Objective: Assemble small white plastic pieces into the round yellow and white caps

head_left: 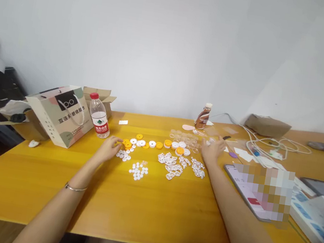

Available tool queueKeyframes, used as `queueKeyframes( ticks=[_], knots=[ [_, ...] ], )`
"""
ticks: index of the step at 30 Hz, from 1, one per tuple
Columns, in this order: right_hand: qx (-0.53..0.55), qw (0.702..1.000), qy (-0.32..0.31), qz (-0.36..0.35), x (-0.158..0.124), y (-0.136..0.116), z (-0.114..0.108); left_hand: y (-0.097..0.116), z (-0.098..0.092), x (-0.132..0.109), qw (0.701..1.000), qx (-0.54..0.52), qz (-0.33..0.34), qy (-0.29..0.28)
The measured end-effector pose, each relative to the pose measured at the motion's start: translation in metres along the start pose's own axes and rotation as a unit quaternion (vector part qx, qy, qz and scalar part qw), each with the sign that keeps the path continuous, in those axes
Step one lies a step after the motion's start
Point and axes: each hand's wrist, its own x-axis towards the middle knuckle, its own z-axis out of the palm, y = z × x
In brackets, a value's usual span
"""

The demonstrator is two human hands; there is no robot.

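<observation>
My left hand (109, 148) is over the left end of a row of discs, its slightly bent fingers apart beside a small pile of yellow discs (127, 144). Small white round pieces (123, 155) lie just under its fingertips. On the right, my right hand (212, 151) reaches among clear plastic pieces (210, 141) with fingers spread; whether it touches one is hard to see. More clear round caps (184, 136) stand to its left. White discs (152, 144) alternate with yellow ones along the row. Nearer me are white openwork pieces (173, 167) and small white dots (138, 171).
A water bottle (99, 118) and paper bag (62, 116) stand at left. A brown drink bottle (203, 117) is at the back. To the right are a phone (240, 186), power strip (308, 210), white cables (251, 145) and a cardboard box (266, 125).
</observation>
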Motion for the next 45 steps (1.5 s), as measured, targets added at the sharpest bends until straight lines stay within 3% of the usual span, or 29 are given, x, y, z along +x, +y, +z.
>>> queueKeyframes(
  ticks=[7,12,16,19,26,31,37,41,45],
  knots=[
    [0.131,0.981,-0.056,-0.130,-0.025,-0.061,-0.020,-0.002,0.021,0.006,0.998,0.042,0.044,-0.013],
    [0.220,0.947,-0.143,-0.186,-0.062,-0.086,-0.038,0.005,0.003,0.005,0.999,0.035,0.032,-0.008],
    [0.228,0.907,-0.237,-0.262,-0.074,-0.081,-0.039,0.015,-0.014,-0.004,0.991,-0.015,0.064,-0.119],
    [0.222,0.901,-0.256,-0.272,-0.070,-0.073,-0.035,0.016,-0.016,-0.008,0.984,-0.015,0.070,-0.161],
    [0.218,0.895,-0.276,-0.273,-0.073,-0.072,-0.035,0.012,-0.011,-0.006,0.983,0.020,0.060,-0.171],
    [0.226,0.888,-0.299,-0.268,-0.080,-0.077,-0.036,0.049,-0.005,-0.019,0.988,-0.033,0.108,-0.103],
    [0.237,0.883,-0.315,-0.256,-0.082,-0.077,-0.037,0.103,0.028,-0.048,0.948,-0.057,0.249,-0.188],
    [0.242,0.881,-0.319,-0.251,-0.083,-0.077,-0.037,0.107,0.040,-0.054,0.938,-0.037,0.279,-0.202],
    [0.242,0.879,-0.325,-0.253,-0.085,-0.078,-0.037,0.105,0.040,-0.054,0.943,-0.042,0.272,-0.188]
  ],
)
